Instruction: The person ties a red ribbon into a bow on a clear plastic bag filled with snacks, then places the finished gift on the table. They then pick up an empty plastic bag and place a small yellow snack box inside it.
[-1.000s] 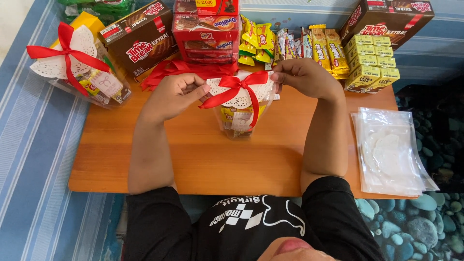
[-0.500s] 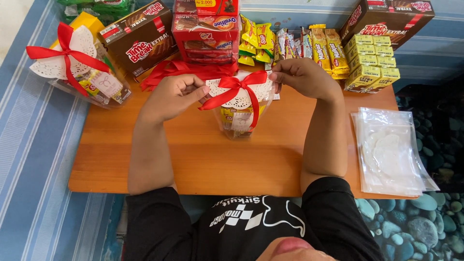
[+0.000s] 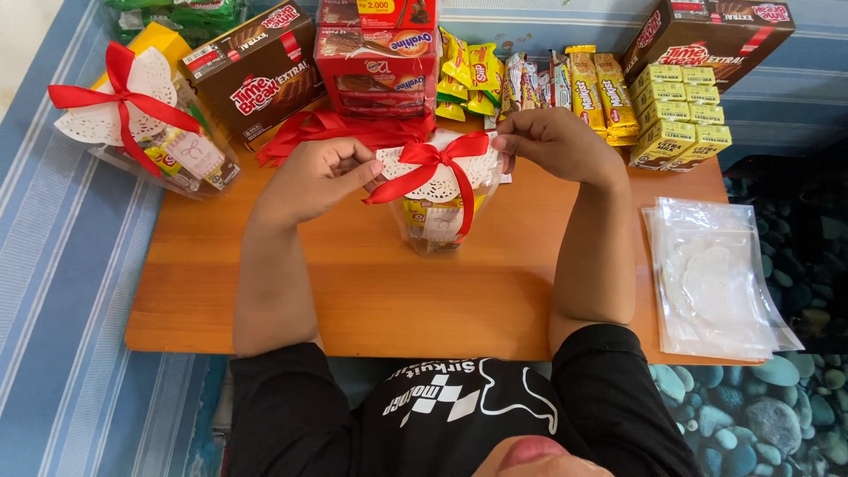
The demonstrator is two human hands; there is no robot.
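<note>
Both forearms reach forward, the left hand [image 3: 320, 173] and the right hand [image 3: 549, 137] raised level, fingers curled and pinched toward each other.

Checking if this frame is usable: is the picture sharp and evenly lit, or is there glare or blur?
Head view: sharp, soft even light; both hands and the red bow crisp; mild sheen on the clear bags; faint shadows under the forearms.

Low table on striped and pebble flooring

Low orange-brown wooden table [image 3: 353, 291] on a blue-and-white striped mat [image 3: 71, 291]. Right side: pebble-print mat [image 3: 777, 406], blue-grey stones. Pale floor strip top left. Even, bright light, soft shadows.
</note>
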